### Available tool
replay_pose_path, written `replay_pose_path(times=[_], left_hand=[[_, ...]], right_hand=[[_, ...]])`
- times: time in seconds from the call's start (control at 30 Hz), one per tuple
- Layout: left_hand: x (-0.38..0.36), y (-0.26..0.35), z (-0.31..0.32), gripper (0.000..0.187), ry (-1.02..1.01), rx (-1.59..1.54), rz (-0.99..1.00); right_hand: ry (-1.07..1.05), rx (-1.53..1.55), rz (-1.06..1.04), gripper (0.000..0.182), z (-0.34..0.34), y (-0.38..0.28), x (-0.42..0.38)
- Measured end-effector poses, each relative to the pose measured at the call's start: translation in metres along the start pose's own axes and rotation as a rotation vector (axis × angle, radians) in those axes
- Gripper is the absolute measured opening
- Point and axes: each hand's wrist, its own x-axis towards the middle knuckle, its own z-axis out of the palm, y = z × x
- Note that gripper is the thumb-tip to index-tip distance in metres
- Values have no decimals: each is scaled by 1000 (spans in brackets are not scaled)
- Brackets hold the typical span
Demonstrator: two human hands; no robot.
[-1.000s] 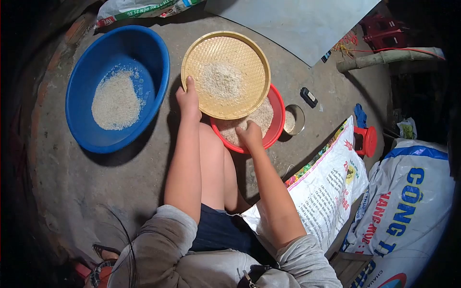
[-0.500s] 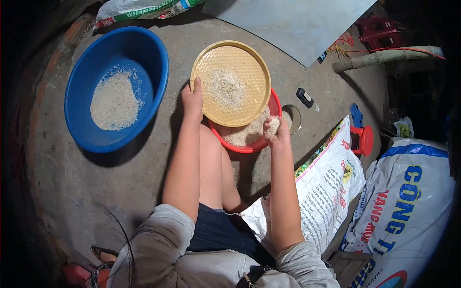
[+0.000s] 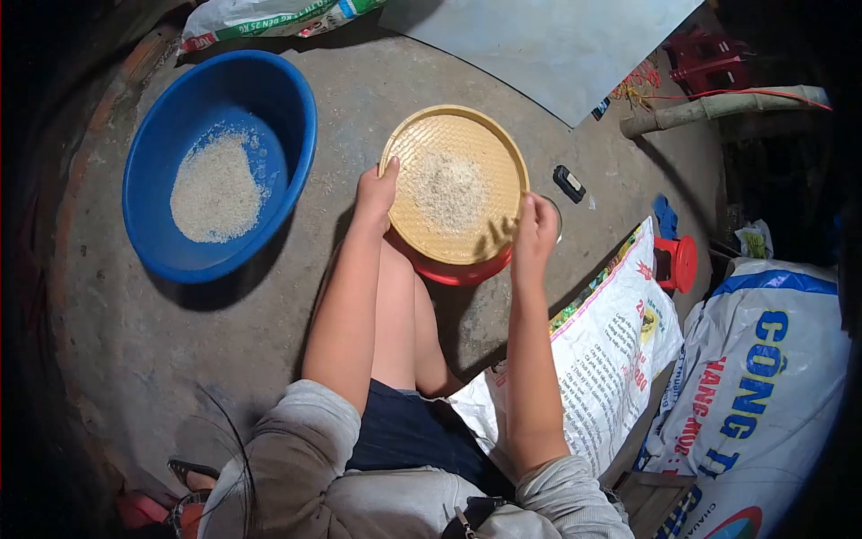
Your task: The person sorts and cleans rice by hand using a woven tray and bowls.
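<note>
A round, shallow woven tray (image 3: 440,130) is held level above a red basin (image 3: 467,273), hiding most of it. On the tray's middle lies a loose pile of rice (image 3: 449,191). My left hand (image 3: 373,196) grips the left rim, thumb on top. At the right rim, my right hand (image 3: 536,232) is closed with its fingers curled against the edge; its shadow falls on the weave. To the left stands a blue basin (image 3: 292,184) with a heap of rice (image 3: 215,193) on its bottom.
A white printed sack (image 3: 611,359) leans beside my right arm, with a larger sack (image 3: 763,377) farther right. A small black object (image 3: 569,183) lies on the concrete floor. A red stool (image 3: 678,262), a bamboo pole (image 3: 718,112) and a grey sheet (image 3: 548,54) are beyond.
The tray has moved right and toward me, covering more of the red basin. My right hand, which held a clump of rice, has risen to the tray's right rim.
</note>
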Motion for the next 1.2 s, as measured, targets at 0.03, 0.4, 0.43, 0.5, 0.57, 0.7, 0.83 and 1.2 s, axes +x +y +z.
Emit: replay_pose_path(times=[0.03, 0.4, 0.43, 0.5, 0.57, 0.7, 0.83, 1.2], left_hand=[[1, 1, -1, 33, 28, -3, 34], [1, 18, -16, 39, 308, -31, 304], [1, 18, -16, 39, 309, -28, 303], [-1, 20, -16, 39, 346, -39, 263], [-5, 20, -14, 39, 354, -33, 265], [-6, 20, -15, 38, 345, -12, 245], [-7, 12, -16, 38, 294, -20, 251], [-1, 1, -18, 36, 250, 27, 253]], right_hand=[[214, -88, -109, 28, 1, 6, -7], [-181, -498, -86, 49, 76, 93, -36], [-167, -891, -111, 54, 84, 82, -42], [-234, -855, -6, 58, 91, 81, -40], [-300, -796, 72, 57, 91, 83, -40], [-342, -782, 95, 53, 90, 83, -29], [-324, -480, 228, 46, 80, 104, -15], [143, 784, 709, 10, -5, 91, 24]])
